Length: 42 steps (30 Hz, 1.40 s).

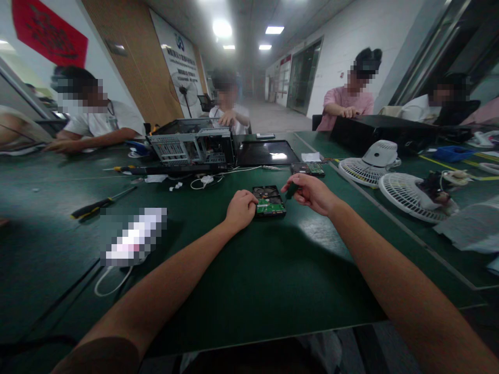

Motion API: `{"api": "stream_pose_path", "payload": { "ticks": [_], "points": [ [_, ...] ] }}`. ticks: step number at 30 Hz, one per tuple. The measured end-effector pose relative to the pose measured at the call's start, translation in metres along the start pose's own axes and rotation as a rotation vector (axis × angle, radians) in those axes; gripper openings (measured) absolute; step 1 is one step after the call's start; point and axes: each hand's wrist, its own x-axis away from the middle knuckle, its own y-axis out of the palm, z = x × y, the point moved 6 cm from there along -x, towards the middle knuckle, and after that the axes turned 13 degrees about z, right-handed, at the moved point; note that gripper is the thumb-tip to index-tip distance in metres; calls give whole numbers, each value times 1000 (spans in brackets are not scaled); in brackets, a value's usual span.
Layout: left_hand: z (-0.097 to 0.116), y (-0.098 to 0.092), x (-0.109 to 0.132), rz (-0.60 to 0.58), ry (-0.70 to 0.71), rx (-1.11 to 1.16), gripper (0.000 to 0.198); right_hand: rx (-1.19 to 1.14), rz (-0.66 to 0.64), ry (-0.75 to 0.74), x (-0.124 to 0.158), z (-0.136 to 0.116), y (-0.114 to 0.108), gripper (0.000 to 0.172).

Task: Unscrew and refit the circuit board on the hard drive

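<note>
A hard drive (268, 193) lies on the green table in front of me, with a green circuit board (270, 208) showing on its near half. My left hand (240, 210) is closed at the drive's left edge, fingers curled and holding it against the table. Just right of the drive, my right hand (310, 193) is raised slightly, its thumb and fingers pinching a small dark piece (290, 190). What kind of piece it is, I cannot make out. Behind the right hand lies another drive-like part (315, 169) with a green board.
An opened computer case (191, 145) and a dark flat panel (267, 152) stand beyond the drive. To the left are a screwdriver (93, 208) and a lit phone (134, 236) with cables. White fan parts (368, 163) lie to the right. Several people sit around the table.
</note>
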Motion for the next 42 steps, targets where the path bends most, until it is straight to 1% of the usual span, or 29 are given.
{"api": "stream_pose_path", "payload": {
  "ticks": [3, 6, 12, 17, 30, 36, 39, 42],
  "points": [
    [0, 0, 0, -4, -4, -6, 23, 33, -34, 39, 2, 1, 2, 25],
    [1, -1, 0, 0, -4, 1, 23, 43, -47, 64, 4, 1, 3, 27],
    [2, -2, 0, -11, -4, -7, 23, -7, -57, 90, 3, 2, 1, 28],
    [2, -3, 0, 8, 9, 8, 23, -36, -62, 98, 2, 3, 1, 28],
    [2, -1, 0, 1, 9, 2, 23, -170, -37, 157, 4, 2, 4, 23],
    [0, 1, 0, 10, 12, 3, 23, -93, -31, 110, 2, 1, 2, 28],
    [-1, 1, 0, 7, 6, 6, 23, -38, -5, 73, 1, 0, 0, 30],
    [0, 0, 0, -1, 1, 2, 23, -12, 20, 41, 0, -2, -2, 29]
  ]
}}
